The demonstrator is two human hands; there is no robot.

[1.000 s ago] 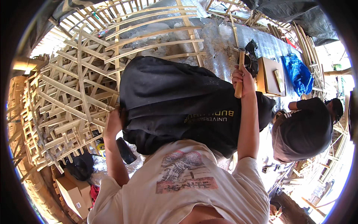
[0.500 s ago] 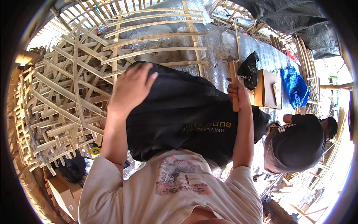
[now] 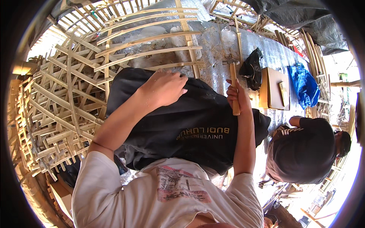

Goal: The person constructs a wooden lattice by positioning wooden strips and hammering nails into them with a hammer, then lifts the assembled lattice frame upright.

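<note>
Black printed cloth (image 3: 163, 117) covers my lap and knees. My left hand (image 3: 167, 87) is over its upper part, back of the hand up; its fingers are bent loosely and the thumb stands apart from them. Nothing shows in that hand, though its palm side is hidden. At the right edge of the cloth, my right hand (image 3: 238, 97) is closed round the wooden handle of a hammer (image 3: 234, 72). The hammer stands nearly upright in the view, metal head at the far end, with the handle's butt sticking out below my fist.
Ahead lies a slatted bamboo frame (image 3: 148, 53); a woven bamboo lattice (image 3: 57, 102) spreads to the left. Beyond the hammer are a black plastic bag (image 3: 251, 68), a cardboard piece (image 3: 272, 89) and a blue plastic bag (image 3: 304, 85). A person in dark clothes (image 3: 300, 152) crouches at right.
My left hand has moved right across the cloth, away from its left edge. The right hand still grips the hammer, slightly further left in view. The view has shifted a little.
</note>
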